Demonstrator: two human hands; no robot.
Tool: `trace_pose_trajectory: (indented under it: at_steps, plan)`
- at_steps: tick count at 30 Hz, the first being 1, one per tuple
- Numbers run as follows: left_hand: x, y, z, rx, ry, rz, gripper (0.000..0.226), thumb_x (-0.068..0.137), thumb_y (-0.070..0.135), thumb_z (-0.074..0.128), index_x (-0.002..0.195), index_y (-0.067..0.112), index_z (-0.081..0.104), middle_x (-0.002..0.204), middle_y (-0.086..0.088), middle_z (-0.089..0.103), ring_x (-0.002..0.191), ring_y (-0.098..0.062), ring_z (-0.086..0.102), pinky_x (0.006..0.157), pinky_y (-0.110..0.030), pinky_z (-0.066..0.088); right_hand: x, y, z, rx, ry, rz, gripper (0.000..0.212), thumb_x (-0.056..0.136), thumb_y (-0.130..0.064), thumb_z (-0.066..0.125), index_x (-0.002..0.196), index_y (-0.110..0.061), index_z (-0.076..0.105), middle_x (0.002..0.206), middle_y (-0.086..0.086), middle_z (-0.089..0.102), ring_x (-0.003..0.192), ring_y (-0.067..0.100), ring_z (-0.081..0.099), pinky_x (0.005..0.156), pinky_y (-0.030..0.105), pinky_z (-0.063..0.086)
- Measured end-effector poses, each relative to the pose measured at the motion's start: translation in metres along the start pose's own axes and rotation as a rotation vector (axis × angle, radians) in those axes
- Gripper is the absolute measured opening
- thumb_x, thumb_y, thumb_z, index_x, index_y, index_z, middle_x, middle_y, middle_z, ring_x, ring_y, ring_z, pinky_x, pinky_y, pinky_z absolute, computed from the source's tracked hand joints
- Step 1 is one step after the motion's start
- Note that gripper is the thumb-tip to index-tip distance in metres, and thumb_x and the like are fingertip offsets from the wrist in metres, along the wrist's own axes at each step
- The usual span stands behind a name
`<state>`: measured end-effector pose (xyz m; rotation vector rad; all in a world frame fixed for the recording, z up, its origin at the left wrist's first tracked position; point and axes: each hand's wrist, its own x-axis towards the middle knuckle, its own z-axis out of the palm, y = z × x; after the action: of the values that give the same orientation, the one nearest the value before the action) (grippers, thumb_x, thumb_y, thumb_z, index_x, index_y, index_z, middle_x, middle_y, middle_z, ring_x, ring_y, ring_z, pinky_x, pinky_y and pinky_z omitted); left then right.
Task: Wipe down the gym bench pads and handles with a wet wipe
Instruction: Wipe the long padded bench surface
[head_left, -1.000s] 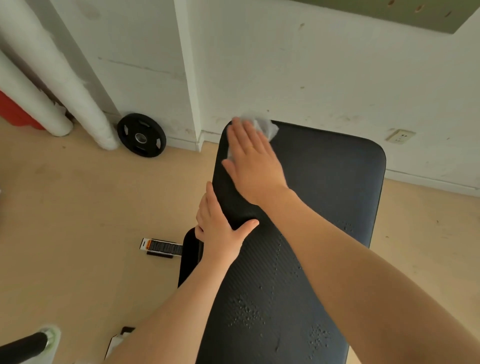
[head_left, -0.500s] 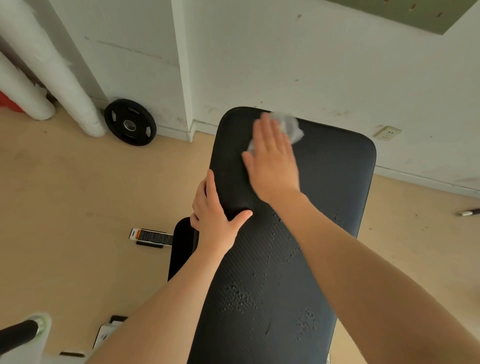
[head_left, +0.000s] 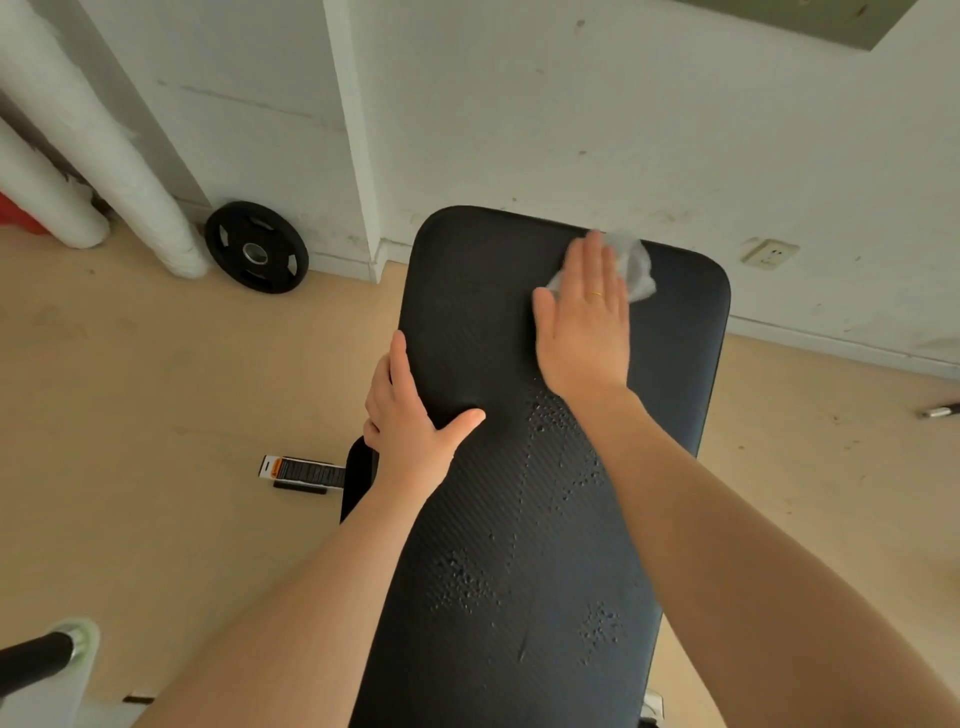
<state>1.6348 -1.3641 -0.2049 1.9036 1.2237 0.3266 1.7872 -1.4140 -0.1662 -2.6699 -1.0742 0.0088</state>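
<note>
We press the limp wipe flat-palmed, right hand; left hand grips the firm pad edge.

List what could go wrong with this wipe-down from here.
1. The wet wipe sits bunched under the flat right hand near the bench pad's far edge; it may slip out or off the end.
2. Droplets lie on the nearer pad, so patches could get missed.
3. The left hand grips the pad's side edge, covering that strip from wiping.
</note>
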Motion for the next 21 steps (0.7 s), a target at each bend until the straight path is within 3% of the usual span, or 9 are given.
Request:
trace_pose_trajectory:
  at_steps: [4, 7, 10, 16, 19, 21]
  plan:
    - [0.001, -0.002, 0.003, 0.003, 0.019, 0.009, 0.105, 0.069, 0.033, 0.077, 0.147, 0.021, 0.008, 0.15, -0.006, 0.021, 0.135, -0.029, 0.023, 0.106, -0.056, 0.023, 0.013, -0.042, 0.009, -0.074, -0.097, -0.318, 0.061, 0.099, -0.04, 0.021, 0.147, -0.008, 0.002, 0.156, 0.008, -0.003, 0.144, 0.021, -0.006, 0.114, 0.032, -0.007]
    - [0.002, -0.004, 0.005, 0.006, 0.032, 0.01, 0.106, 0.068, 0.033, 0.078, 0.147, 0.021, 0.009, 0.149, -0.006, 0.022, 0.134, -0.029, 0.025, 0.106, -0.056, 0.024, 0.012, -0.032, 0.012, -0.107, -0.096, -0.394, 0.061, 0.099, -0.042, 0.02, 0.148, -0.01, 0.003, 0.157, 0.005, -0.001, 0.144, 0.019, -0.004, 0.114, 0.03, -0.007]
    - [0.003, -0.004, 0.005, -0.007, 0.026, -0.001, 0.106, 0.067, 0.032, 0.079, 0.146, 0.023, 0.01, 0.148, -0.004, 0.024, 0.133, -0.029, 0.026, 0.106, -0.057, 0.024, 0.006, 0.016, 0.006, -0.081, -0.001, -0.236, 0.065, 0.094, -0.045, 0.018, 0.147, -0.008, 0.012, 0.156, 0.008, 0.009, 0.144, 0.022, 0.005, 0.115, 0.032, 0.0]
    - [0.005, -0.002, 0.004, 0.011, 0.016, -0.024, 0.107, 0.066, 0.032, 0.081, 0.146, 0.022, 0.011, 0.148, -0.005, 0.025, 0.133, -0.029, 0.028, 0.107, -0.058, 0.024, -0.016, 0.092, -0.017, 0.006, 0.022, 0.145, 0.057, 0.1, -0.032, 0.019, 0.147, -0.004, 0.004, 0.156, 0.011, -0.001, 0.144, 0.023, -0.004, 0.117, 0.032, -0.004]
    - [0.005, -0.002, 0.005, 0.011, 0.022, -0.023, 0.106, 0.066, 0.031, 0.081, 0.146, 0.021, 0.011, 0.148, -0.005, 0.025, 0.133, -0.03, 0.028, 0.107, -0.058, 0.025, -0.012, 0.059, -0.003, -0.033, 0.052, 0.093, 0.066, 0.096, -0.038, 0.003, 0.142, 0.007, 0.018, 0.152, 0.023, 0.015, 0.142, 0.033, 0.01, 0.118, 0.039, 0.003]
    - [0.006, -0.002, 0.005, 0.009, 0.028, -0.022, 0.106, 0.066, 0.03, 0.081, 0.145, 0.021, 0.012, 0.147, -0.006, 0.026, 0.132, -0.03, 0.029, 0.106, -0.059, 0.026, -0.016, 0.023, 0.01, -0.044, 0.034, -0.08, 0.067, 0.096, -0.041, 0.009, 0.141, 0.007, 0.024, 0.15, 0.023, 0.022, 0.141, 0.033, 0.016, 0.117, 0.04, 0.007]
